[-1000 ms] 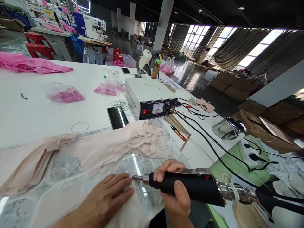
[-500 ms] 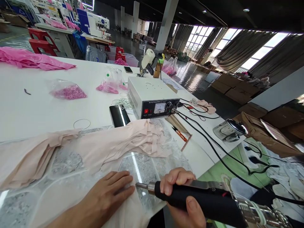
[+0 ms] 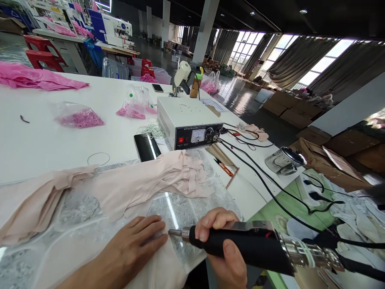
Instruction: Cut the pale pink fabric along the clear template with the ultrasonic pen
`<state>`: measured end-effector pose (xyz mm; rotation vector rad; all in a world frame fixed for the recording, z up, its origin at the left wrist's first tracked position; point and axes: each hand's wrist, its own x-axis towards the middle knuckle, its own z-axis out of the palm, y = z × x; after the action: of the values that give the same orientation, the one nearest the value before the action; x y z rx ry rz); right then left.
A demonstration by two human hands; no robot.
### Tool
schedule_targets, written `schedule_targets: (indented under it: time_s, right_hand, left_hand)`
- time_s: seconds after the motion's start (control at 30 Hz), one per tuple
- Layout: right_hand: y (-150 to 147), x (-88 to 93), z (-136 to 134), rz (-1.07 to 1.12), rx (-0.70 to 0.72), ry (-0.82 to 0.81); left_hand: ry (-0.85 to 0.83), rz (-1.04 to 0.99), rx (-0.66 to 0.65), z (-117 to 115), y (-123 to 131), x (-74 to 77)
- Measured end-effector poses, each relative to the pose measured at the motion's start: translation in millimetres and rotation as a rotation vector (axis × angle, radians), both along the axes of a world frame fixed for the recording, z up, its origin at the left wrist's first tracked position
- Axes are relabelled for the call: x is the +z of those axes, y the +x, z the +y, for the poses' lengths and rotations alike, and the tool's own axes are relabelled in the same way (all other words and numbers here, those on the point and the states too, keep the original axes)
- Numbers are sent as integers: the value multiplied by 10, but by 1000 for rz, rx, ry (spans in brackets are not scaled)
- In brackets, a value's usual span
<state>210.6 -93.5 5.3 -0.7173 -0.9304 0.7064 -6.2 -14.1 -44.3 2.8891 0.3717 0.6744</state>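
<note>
My left hand point(image 3: 132, 249) lies flat, fingers stretched, on a pale pink fabric piece point(image 3: 168, 263) at the table's front edge. In my right hand point(image 3: 224, 243) is a black handheld ultrasonic welding gun point(image 3: 240, 247), its fingers wrapped round the grip. The gun's metal tip points left and meets the fabric's edge close to my left fingertips; whether it presses on the cloth I cannot tell. Behind my hands, a stack of pale pink fabric pieces point(image 3: 150, 180) rests on a clear-covered, grey stone-patterned mat point(image 3: 177, 212). Another folded pale pink stack point(image 3: 45, 200) sits at the left.
A white control box point(image 3: 189, 120) with a dial stands behind the stack, cables point(image 3: 255, 170) running right. Around it are a black phone point(image 3: 147, 146), orange thread snips point(image 3: 224, 166), bags of pink bits point(image 3: 80, 116), and a glass jar point(image 3: 284, 160) near the right edge.
The whole view has shifted slightly, so things sit a little further left. My left hand stays flat on the fabric, and the gun's tip keeps about the same place beside it.
</note>
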Motion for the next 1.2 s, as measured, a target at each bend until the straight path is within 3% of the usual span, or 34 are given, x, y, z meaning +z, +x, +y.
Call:
schedule_targets:
  time_s: [0.23,0.53,0.67,0.87,1.2]
  right_hand:
    - [60,52,-80,95,-66,-8]
    - [79,125,-289,121,-3,-49]
    - [64,100,-378,122,31,-103]
    - [35,23,-407,135,64,-39]
    - [89,145,-450,112,42,-113]
  left_hand:
    - [13,19,-28,18,-37,40]
    - [-9,67,-96,69,-53,99]
    - [11,83,-91,98,-40,124]
    - [34,48,-109,112,15,193]
    - [210,136,-180,158,8,322]
